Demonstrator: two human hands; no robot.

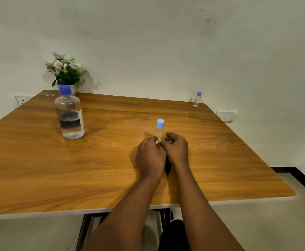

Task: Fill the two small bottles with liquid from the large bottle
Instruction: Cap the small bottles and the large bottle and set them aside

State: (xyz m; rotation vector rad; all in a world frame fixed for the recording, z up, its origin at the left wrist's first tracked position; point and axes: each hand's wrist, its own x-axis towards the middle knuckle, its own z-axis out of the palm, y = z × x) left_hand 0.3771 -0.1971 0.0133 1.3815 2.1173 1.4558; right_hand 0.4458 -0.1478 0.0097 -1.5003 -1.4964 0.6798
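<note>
I observed the left hand point(150, 154) and right hand point(176, 149) side by side, fingers curled. Their backs hid the base of the near small bottle point(159, 132), upright at their fingertips; I could not tell whether either gripped it. The large bottle point(69, 115) stood well left, capped.

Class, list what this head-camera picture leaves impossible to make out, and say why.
All in the head view:
Base of the near small bottle: hidden behind the left hand and right hand; whether either grips it is unclear.
Fill of the far small bottle: too small to judge.
Most of the flower vase: hidden behind the large bottle.
</note>
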